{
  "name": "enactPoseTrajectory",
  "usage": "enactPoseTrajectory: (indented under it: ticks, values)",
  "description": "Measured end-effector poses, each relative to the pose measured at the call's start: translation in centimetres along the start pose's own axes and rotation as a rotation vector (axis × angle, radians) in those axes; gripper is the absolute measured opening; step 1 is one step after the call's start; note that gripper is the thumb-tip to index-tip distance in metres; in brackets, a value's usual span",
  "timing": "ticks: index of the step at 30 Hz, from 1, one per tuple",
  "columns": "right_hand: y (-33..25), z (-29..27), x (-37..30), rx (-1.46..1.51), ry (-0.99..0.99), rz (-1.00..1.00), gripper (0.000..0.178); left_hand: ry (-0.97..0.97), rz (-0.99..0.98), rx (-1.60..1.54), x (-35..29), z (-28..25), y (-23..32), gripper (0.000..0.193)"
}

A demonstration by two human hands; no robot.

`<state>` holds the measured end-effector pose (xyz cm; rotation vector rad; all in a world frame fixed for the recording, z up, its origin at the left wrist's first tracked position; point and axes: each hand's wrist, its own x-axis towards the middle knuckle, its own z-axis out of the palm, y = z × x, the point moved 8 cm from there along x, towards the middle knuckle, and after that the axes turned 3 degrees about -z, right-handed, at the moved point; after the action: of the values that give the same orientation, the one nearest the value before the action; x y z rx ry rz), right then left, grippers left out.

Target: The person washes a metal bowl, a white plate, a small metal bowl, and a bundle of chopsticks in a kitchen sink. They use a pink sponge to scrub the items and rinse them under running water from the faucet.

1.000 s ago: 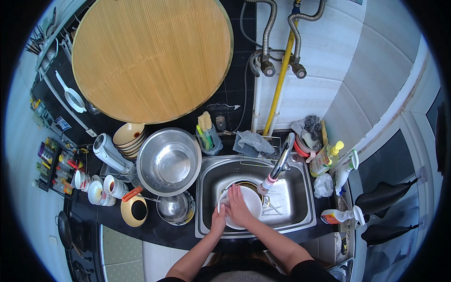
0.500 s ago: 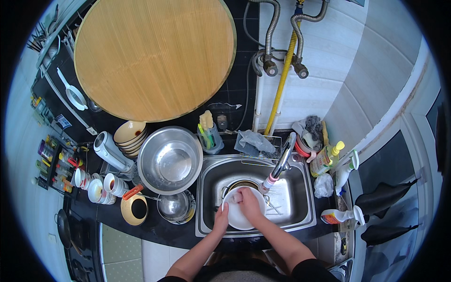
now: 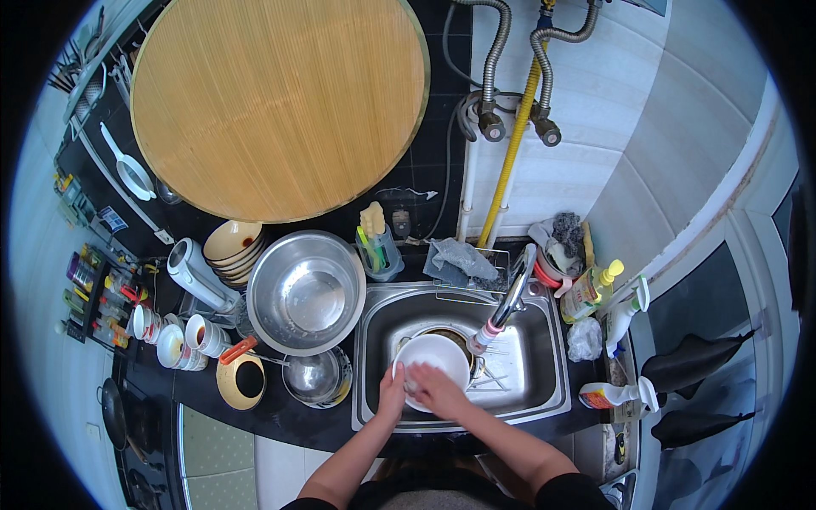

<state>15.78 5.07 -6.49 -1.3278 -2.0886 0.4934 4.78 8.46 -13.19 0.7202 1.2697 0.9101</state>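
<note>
My left hand (image 3: 390, 394) grips the left rim of a white bowl (image 3: 446, 353), which is tilted over the near left part of the steel sink (image 3: 546, 391). Inside the bowl, my right hand (image 3: 433, 388) presses against the near left inner wall. Its fingers are slightly blurred and close over something small and pale that I cannot make out. Behind the bowl, part of a round dark-rimmed dish (image 3: 459, 332) shows in the sink. Several thin utensils (image 3: 490, 376) lie to the bowl's right. The faucet (image 3: 510, 302) reaches over the basin, its pale end close to the bowl.
Left of the sink stand a large steel basin (image 3: 306, 293), a smaller steel bowl (image 3: 311, 378), a yellowish bowl (image 3: 228, 393), stacked bowls (image 3: 231, 243) and cups (image 3: 204, 333). A dish soap bottle (image 3: 588, 293) and spray bottles (image 3: 614, 394) line the right side. A wire rack (image 3: 466, 285) sits behind.
My right hand has moved from the bowl's far inner side toward its near left wall, its fingers stretching out somewhat. The bowl has shifted slightly left and tilted, with my left hand still on its rim.
</note>
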Motion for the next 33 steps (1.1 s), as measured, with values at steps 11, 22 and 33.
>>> enactPoseTrajectory:
  ticks: [11,22,33]
  values:
    - [-2.3,-3.2,-0.4,-0.107,-0.116,-0.068,0.048,-0.332,-0.673,0.17,2.0,-1.7,-3.1,0.048]
    - [8.5,-1.1,-0.7,1.071,0.415,0.845,0.04,-0.333,-0.572,0.13,2.2,-0.8,-4.8,0.071]
    - [13.0,3.9,-3.4,1.249,0.437,0.945,0.04,-0.701,-0.337,-0.125,-3.2,1.6,1.6,0.036]
